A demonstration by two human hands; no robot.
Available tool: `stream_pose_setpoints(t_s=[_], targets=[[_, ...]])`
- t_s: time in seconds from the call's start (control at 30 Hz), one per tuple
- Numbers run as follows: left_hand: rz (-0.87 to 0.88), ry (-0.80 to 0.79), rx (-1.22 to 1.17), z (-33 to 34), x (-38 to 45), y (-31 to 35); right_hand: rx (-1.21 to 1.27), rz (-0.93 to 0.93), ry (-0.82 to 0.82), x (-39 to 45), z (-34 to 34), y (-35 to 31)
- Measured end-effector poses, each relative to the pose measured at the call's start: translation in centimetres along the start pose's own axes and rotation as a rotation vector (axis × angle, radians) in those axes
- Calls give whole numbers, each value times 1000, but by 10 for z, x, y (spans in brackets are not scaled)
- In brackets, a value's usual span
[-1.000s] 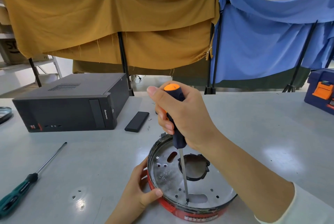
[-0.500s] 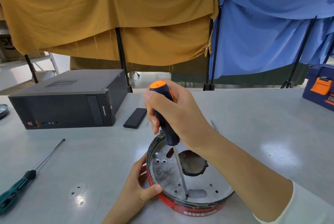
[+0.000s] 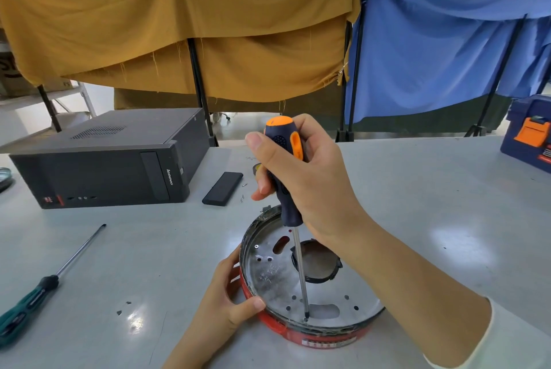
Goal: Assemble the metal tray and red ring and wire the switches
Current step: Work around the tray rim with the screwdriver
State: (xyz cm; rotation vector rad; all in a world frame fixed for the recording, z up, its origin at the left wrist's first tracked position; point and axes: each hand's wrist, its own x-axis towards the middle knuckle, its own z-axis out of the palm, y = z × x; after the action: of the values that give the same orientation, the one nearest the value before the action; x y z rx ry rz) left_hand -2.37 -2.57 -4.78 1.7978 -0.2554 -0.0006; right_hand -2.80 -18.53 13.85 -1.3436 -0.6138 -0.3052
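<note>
A round metal tray with several holes and a large round opening sits inside a red ring on the grey table. My left hand grips the ring's left rim, thumb hooked over the tray's edge. My right hand holds a dark blue and orange screwdriver nearly upright. Its tip stands on a screw near the tray's front edge.
A black computer case lies at the back left, with a small black block and loose screws beside it. A green-handled screwdriver lies at the left. A blue and orange toolbox stands at the far right.
The screwdriver handle has turned in my right hand and its top has swung a little left then back. The tip stays on the same screw. My left hand keeps its hold.
</note>
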Motion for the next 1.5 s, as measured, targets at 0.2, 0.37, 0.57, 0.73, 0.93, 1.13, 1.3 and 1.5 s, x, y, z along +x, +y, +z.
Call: stream_pose_setpoints(t_s=[0.2, 0.37, 0.57, 0.73, 0.93, 1.13, 1.3, 1.5], targets=[[-6, -12, -21, 0, -1, 0, -42, 35, 60, 3, -2, -4], [-14, -35, -44, 0, -2, 6, -9, 31, 70, 5, -6, -5], [30, -67, 157, -6, -6, 21, -1, 62, -69, -5, -23, 1], [246, -48, 445, -11, -9, 46, 139, 90, -12, -17, -32, 15], [310, -379, 619, 5, 7, 73, 176, 69, 41, -15, -36, 21], [52, -596, 675, 15, 21, 84, 211, 48, 156, -12, -39, 17], [-29, -621, 658, 21, 24, 89, 223, 27, 189, -9, -39, 15], [-10, -602, 709, 24, 22, 90, 239, 52, 184, -10, -36, 16]])
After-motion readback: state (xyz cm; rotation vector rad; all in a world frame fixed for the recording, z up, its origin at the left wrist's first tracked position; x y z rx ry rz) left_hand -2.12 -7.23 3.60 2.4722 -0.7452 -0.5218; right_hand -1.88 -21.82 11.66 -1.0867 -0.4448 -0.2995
